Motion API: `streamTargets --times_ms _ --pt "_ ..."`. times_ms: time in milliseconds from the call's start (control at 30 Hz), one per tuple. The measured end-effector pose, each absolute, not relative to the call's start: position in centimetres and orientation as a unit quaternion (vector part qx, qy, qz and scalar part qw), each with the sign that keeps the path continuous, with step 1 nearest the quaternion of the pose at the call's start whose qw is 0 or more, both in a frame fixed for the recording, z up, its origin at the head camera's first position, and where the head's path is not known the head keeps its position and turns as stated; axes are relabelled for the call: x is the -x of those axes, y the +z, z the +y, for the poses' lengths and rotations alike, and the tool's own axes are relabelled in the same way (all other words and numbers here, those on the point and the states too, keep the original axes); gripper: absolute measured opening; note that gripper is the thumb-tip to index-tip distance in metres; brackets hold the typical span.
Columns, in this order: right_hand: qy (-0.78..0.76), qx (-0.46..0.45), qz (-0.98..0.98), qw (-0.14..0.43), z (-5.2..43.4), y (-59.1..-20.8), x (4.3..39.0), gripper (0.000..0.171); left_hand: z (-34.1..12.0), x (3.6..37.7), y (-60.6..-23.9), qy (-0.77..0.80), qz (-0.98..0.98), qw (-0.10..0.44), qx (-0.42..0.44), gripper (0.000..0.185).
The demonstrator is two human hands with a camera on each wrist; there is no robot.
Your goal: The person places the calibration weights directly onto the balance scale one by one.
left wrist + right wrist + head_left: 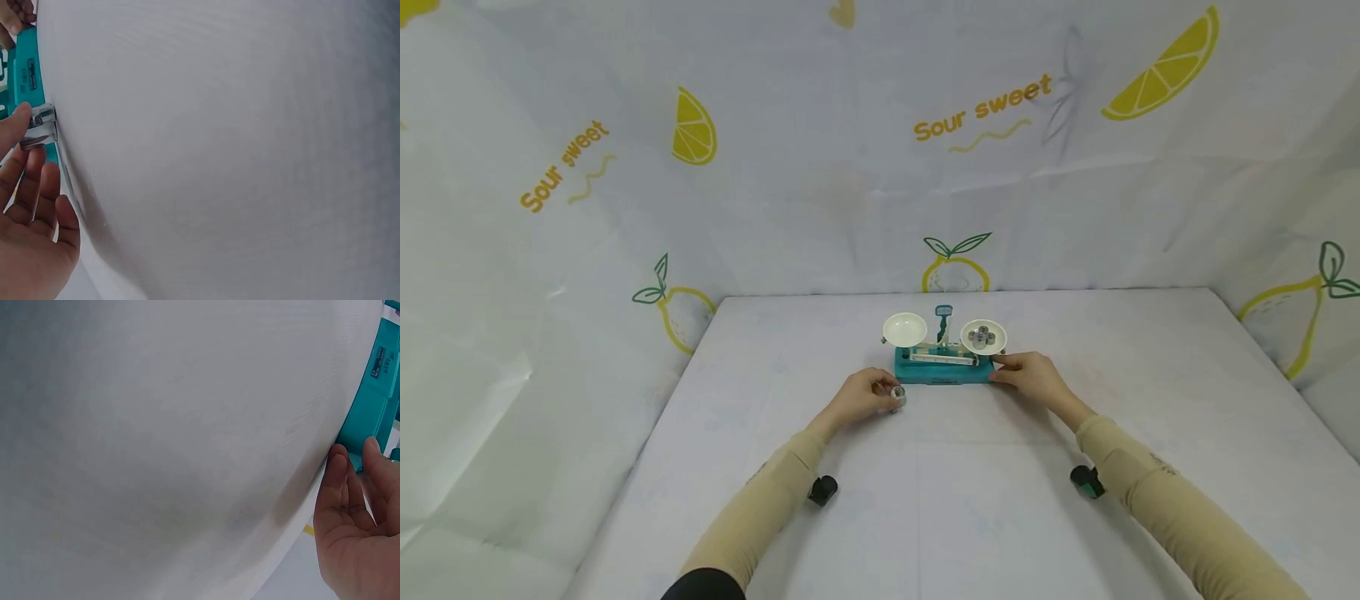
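A teal balance scale (932, 374) with two white pans stands on the table. Its right pan (997, 328) holds several small metal weights (981, 337), and its left pan (905, 330) is bare. My left hand (856, 398) pinches a larger metal weight (898, 395) in front of the base's left end. In the left wrist view, thumb and fingertips hold that shiny cylindrical weight (41, 128) beside the base. At the base's right end, my right hand (1028, 377) grips the corner. The right wrist view has thumb and fingers on the teal base (369, 406).
A white cloth covers the tabletop (925, 500). Behind and beside the table hangs a white curtain (820, 208) printed with lemons and lettering. Dark wrist cameras (823, 490) sit by both forearms.
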State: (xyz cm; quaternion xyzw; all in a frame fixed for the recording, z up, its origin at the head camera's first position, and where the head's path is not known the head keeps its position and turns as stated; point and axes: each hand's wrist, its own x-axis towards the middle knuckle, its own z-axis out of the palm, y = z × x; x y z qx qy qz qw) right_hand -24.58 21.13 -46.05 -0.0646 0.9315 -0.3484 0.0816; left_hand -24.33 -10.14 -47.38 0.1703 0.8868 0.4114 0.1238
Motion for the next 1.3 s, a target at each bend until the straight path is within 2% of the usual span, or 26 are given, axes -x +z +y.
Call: streamTargets --times_ms 467,1000,1300 --pt "-0.340 0.068 0.935 0.079 21.0 -46.1 24.6 0.046 -10.5 23.7 -46.8 0.380 0.903 0.067 -0.189 0.025" --pt "-0.341 0.067 0.934 0.083 21.0 -46.2 24.7 0.047 -10.2 24.3 -40.4 0.407 0.890 -0.001 -0.206 0.026" --pt "-0.350 0.059 0.931 0.088 20.9 -46.2 24.6 0.048 -8.9 26.0 -38.3 0.388 0.900 -0.067 -0.188 0.028"
